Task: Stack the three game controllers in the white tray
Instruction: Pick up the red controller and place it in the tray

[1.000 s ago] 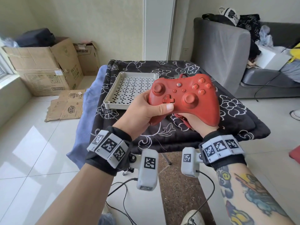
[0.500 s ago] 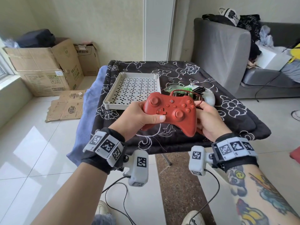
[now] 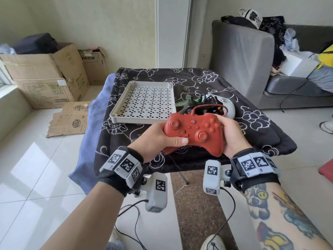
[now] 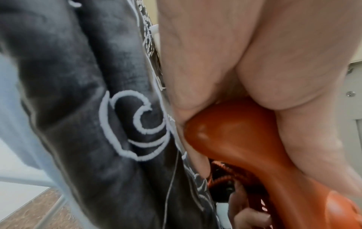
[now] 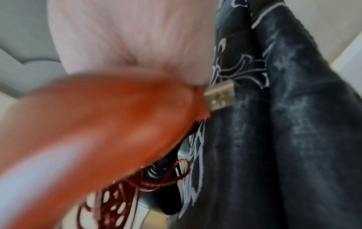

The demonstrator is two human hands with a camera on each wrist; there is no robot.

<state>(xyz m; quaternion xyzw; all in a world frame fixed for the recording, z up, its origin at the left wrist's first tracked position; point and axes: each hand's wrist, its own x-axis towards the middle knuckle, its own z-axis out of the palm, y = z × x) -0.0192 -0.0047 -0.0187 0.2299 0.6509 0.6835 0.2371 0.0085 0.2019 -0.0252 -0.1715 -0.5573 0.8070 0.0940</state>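
Note:
Both hands hold the red controller [image 3: 195, 130] above the table's near edge. My left hand [image 3: 158, 139] grips its left grip, thumb across the face near the D-pad. My right hand [image 3: 232, 136] grips its right side. Its red braided cable [image 5: 125, 192] hangs bundled beneath, and a metal USB plug [image 5: 220, 96] shows in the right wrist view. The red shell [image 4: 235, 139] fills the left wrist view. The white perforated tray [image 3: 115, 117] lies behind at left, with nothing in it. A black controller [image 3: 209, 110] and a white controller [image 3: 228, 107] lie right of the tray.
A black floral cloth [image 3: 255, 134] covers the small table. A green leafy thing [image 3: 187, 101] lies by the controllers. A grey sofa [image 3: 243, 56] stands at right, cardboard boxes [image 3: 45, 74] at left. Cables trail on the tiled floor.
The red controller has come down from in front of the camera to just above the table's near edge. My right hand has shifted from under it to its right side.

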